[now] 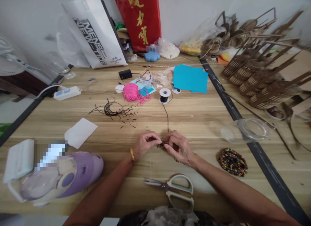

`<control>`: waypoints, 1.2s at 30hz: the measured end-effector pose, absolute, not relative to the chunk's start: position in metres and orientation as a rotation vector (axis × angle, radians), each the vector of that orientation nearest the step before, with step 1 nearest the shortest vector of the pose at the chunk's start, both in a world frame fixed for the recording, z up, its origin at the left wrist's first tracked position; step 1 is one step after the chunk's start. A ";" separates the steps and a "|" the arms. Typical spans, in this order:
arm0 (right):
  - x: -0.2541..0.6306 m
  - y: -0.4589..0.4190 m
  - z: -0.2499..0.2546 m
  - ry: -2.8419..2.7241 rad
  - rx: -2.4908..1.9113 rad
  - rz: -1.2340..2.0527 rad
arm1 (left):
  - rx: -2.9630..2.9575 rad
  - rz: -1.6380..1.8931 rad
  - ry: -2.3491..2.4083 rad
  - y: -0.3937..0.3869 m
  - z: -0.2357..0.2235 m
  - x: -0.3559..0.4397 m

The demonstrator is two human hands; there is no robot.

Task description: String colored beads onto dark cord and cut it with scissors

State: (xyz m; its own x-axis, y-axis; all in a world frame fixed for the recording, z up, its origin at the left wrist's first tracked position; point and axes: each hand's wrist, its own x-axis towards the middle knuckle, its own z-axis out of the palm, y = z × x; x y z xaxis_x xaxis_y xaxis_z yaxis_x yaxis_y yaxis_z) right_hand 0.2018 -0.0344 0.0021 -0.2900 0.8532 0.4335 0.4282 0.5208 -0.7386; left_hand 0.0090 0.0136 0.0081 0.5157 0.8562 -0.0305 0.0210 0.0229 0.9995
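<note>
My left hand and my right hand meet over the middle of the table, thumbs and fingertips pinched together. Between them is a small string of dark and coloured beads, partly hidden by the fingers. A black cord runs from a white spool down toward my right hand. Scissors with pale handles lie just below the hands, blades pointing left. To the right rests a coil of multicoloured beads.
Cut black cords with short snippets and a pink yarn ball lie beyond my left hand. Blue sheets are at the back. A purple and white appliance stands at left; brown woven baskets crowd the right.
</note>
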 end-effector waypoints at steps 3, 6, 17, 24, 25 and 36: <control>0.202 -0.032 0.000 -1.854 -1.022 0.681 | 1.400 0.769 0.825 0.013 0.009 0.010; 0.201 -0.031 -0.004 -1.855 -0.978 0.746 | 1.387 0.768 0.814 0.013 0.007 0.011; 0.202 -0.028 -0.005 -1.829 -0.989 0.832 | 1.389 0.780 0.856 0.013 0.005 0.012; 0.204 -0.027 -0.009 -1.766 -0.993 0.867 | 1.396 0.782 0.943 0.011 0.005 0.012; 0.204 -0.027 -0.009 -1.758 -1.000 0.874 | 1.407 0.781 0.953 0.012 0.005 0.011; 0.204 -0.027 -0.011 -1.710 -1.052 0.864 | 1.546 0.838 1.007 0.015 0.003 0.005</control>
